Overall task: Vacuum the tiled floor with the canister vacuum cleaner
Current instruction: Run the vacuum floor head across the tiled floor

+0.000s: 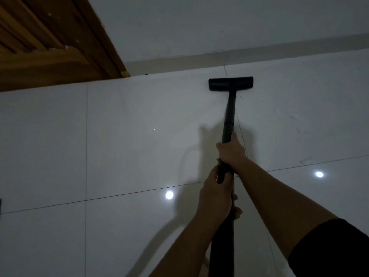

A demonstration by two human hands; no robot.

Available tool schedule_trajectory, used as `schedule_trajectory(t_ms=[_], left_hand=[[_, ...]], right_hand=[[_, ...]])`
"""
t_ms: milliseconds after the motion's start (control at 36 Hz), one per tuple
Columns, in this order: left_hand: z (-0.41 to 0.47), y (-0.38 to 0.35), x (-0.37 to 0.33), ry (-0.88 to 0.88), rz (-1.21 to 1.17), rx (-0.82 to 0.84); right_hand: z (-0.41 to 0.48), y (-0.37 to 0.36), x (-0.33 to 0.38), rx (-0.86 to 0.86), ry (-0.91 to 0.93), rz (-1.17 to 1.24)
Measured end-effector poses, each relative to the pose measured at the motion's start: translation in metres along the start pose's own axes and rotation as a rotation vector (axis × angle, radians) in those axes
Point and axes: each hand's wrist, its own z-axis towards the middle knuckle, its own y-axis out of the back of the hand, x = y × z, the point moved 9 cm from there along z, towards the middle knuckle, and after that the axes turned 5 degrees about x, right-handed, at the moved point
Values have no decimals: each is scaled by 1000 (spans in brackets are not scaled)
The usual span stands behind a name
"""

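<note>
A black vacuum wand (229, 112) runs from the bottom middle up to a flat black floor head (230, 83). The head rests on the pale glossy tiled floor (129, 136), close to the skirting of the far wall. My right hand (231, 149) grips the wand higher up, thumb along the tube. My left hand (216, 198) wraps the wand just below it. A dark hose or tube (221, 248) continues down between my forearms. The canister itself is out of view.
A wooden door and frame (50, 43) stand at the upper left, reaching the floor. A grey wall (219, 25) with a pale skirting strip (259, 52) runs behind the floor head. Two ceiling lights reflect on the tiles (169, 194).
</note>
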Motion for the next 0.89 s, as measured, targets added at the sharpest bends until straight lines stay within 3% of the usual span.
schedule_trajectory(t_ms=[889], left_hand=[[-51, -45, 20, 35, -25, 71]], right_hand=[[-53, 41, -42, -72, -38, -5]])
